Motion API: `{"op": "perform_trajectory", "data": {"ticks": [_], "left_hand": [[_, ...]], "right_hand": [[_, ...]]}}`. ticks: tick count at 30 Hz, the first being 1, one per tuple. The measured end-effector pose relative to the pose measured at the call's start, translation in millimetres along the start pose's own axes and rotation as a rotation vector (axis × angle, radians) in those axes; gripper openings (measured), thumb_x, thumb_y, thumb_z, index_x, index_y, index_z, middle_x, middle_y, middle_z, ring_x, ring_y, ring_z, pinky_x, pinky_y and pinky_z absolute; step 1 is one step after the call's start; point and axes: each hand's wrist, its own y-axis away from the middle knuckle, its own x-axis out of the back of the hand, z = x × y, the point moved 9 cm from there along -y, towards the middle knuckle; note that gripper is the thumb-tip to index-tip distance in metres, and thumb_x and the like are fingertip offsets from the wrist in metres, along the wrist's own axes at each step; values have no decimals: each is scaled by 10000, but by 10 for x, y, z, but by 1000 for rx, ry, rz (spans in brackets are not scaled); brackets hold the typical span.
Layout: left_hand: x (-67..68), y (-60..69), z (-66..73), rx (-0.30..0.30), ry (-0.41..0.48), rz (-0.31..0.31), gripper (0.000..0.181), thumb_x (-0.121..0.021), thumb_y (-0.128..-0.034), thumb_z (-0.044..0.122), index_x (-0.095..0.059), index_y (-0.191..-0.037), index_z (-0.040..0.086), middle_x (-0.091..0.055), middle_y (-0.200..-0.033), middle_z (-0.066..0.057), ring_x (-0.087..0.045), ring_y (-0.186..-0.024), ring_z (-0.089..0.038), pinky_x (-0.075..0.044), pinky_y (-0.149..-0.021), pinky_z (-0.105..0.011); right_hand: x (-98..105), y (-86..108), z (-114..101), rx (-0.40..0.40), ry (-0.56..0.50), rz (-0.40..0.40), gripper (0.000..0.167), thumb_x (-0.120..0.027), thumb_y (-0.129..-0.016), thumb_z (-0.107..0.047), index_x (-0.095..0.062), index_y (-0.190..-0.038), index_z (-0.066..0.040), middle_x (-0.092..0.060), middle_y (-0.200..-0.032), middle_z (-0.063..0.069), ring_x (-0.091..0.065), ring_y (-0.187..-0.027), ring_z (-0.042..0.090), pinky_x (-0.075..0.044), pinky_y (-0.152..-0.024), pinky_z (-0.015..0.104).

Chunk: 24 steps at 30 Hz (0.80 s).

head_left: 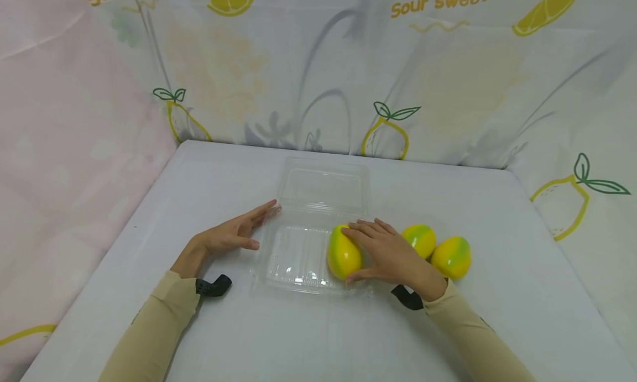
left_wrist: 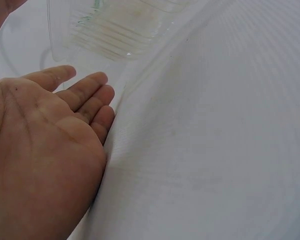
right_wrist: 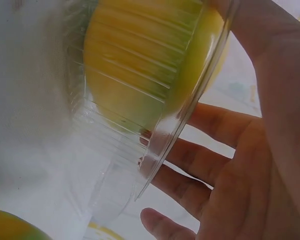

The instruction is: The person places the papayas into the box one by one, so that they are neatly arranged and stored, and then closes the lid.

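Fruits: three, yellow with green streaks; one inside the clear container, two on the table.
Held fruit (head_left: pixel 344 253): in the tray's three o'clock half, its long axis running roughly from twelve to six.
Right hand (head_left: pixel 393 255): one, reaching in from about four o'clock; it grasps the held fruit, fingers over the far end and thumb by the near end. The right wrist view shows fingertips behind the tray's clear wall.
Left hand (head_left: pixel 234 233): one, at the tray's nine to ten o'clock; grip released, fingers extended toward the back corner, thumb apart from them. Whether the fingertips touch the plastic, I cannot tell.
Clear container: one, standing open, made of two parts.
Tray (head_left: pixel 293 255): one, ribbed, nearer the person, between the hands.
Lid (head_left: pixel 323 187): one, folded back at the tray's twelve o'clock.
Loose fruits: two, at the tray's three o'clock and close together; the first (head_left: pixel 419 240) is partly hidden by the right hand, the second (head_left: pixel 451 257) lies at its four o'clock.
Table (head_left: pixel 288 338): one, white, under everything.
Sleeves (head_left: pixel 159 321): two, beige.
Black wrist pieces (head_left: pixel 214 286): two, one per wrist.
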Motion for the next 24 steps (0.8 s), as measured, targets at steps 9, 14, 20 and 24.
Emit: {"op": "perform_trajectory", "data": {"ticks": [9, 14, 20, 24], "left_hand": [[7, -2, -9, 2, 3, 0, 959, -615, -898, -12, 45, -1581, 122, 48, -1650, -153, 106, -1510, -339, -157, -1135, -95], [2, 5, -7, -1, 10, -1, 954, -606, -898, -26, 39, -1583, 135, 46, -1649, -159, 111, -1508, -342, -157, -1138, -97], [-5, 5, -6, -2, 15, -2, 952, -601, -899, -32, 42, -1582, 130, 49, -1648, -163, 114, -1507, -344, -159, -1138, -99], [-4, 6, -5, -1, 16, -1, 950, -595, -897, -40, 40, -1582, 132, 47, -1649, -158, 111, -1509, -338, -157, -1139, -101]], "right_hand": [[52, 13, -25, 26, -16, 36, 976, -780, -677, -623, -462, -1445, -112, -496, -1462, 123, -467, -1350, 299, -320, -1140, 539], [78, 18, -30, 30, -9, 35, 958, -769, -703, -615, -460, -1446, -94, -491, -1468, 122, -469, -1346, 301, -329, -1136, 536], [116, 40, 35, -25, -20, 8, 1038, -780, -675, -640, -418, -1474, -85, -477, -1488, 87, -454, -1360, 301, -318, -1145, 524], [143, 52, 66, -44, -27, 1, 1086, -788, -647, -653, -393, -1492, -97, -459, -1507, 76, -448, -1367, 300, -318, -1145, 526]]}}
